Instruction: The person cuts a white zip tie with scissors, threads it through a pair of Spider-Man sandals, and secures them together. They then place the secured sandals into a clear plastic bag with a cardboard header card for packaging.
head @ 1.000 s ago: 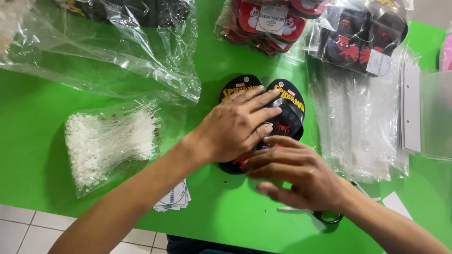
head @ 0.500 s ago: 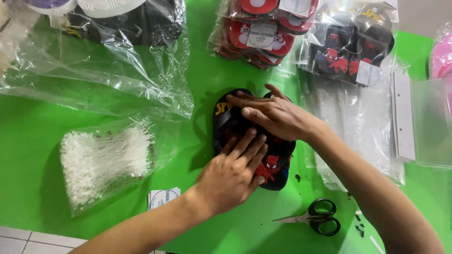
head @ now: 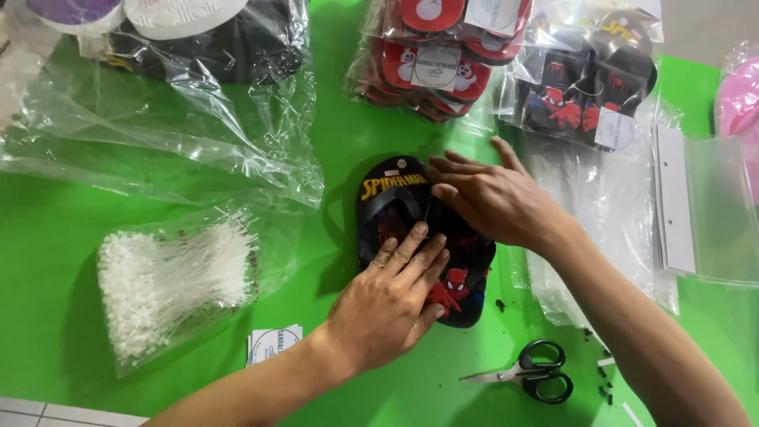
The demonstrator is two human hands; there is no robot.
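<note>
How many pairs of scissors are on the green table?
1. The scissors lie on the table near its front edge, just right of the left hand and below the right forearm. Others could be hidden under the plastic bags.

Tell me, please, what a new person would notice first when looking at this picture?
First, the bright green table, and at its middle a pair of small black sandals pressed flat under both hands: the left hand on the lower part, the right hand on the upper part. Next, the bag of white plastic ties at the left and the black-handled scissors at the lower right.
</note>
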